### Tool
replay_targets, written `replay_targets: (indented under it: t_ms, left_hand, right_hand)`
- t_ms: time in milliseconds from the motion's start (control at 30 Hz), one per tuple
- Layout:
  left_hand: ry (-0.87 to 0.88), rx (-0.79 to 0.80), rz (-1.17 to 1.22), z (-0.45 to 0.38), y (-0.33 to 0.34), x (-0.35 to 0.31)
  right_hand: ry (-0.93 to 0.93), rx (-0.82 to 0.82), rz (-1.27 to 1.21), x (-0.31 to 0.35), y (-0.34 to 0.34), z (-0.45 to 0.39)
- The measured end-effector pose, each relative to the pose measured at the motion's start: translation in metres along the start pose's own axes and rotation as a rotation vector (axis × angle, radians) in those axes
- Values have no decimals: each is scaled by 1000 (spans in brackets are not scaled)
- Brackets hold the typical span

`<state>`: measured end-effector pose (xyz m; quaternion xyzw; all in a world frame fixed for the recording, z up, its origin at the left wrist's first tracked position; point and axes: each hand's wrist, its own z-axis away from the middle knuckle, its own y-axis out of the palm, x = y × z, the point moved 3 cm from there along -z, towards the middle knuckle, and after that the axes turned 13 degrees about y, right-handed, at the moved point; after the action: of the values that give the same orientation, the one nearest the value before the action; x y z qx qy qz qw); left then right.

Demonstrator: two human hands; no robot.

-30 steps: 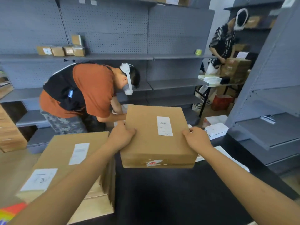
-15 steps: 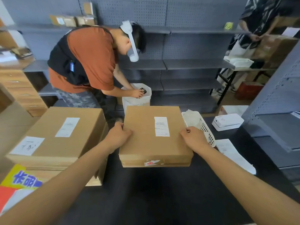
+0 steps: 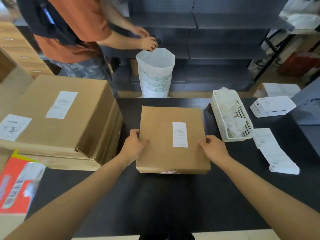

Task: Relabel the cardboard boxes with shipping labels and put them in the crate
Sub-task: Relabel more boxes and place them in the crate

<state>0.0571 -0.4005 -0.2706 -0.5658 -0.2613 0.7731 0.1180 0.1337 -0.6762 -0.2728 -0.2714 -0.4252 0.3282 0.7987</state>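
Left hand (image 3: 134, 146): frame centre — fingers curled over box (image 3: 170, 139) left edge.
Right hand (image 3: 213, 147): grips box's right edge — thumb on top.

Nearer than both hands, the black table (image 3: 155, 205) lies bare, with open room between the forearms. Just beside the left hand (image 3: 133, 146), a stack of big cardboard boxes (image 3: 57, 118) walls off that side. Beyond the right hand (image 3: 213, 148), a white basket (image 3: 230, 116) stands near, with a paper strip (image 3: 271, 149) and a white printer (image 3: 272, 106) farther out
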Motion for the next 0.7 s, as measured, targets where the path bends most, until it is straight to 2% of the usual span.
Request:
replay_targets:
  t_ms: [267, 600, 667, 700]
  left_hand:
    - [-107, 36, 28, 5, 41, 29]
    - [-70, 17, 105, 9, 47, 41]
    - [-70, 28, 66, 8, 47, 40]
    - [-69, 38, 40, 7, 46, 40]
  right_hand:
    - [71, 76, 37, -30, 23, -26]
    - [42, 169, -62, -43, 23, -30]
    - [-29, 89, 25, -41, 20, -27]
    - [-124, 16, 126, -38, 16, -24]
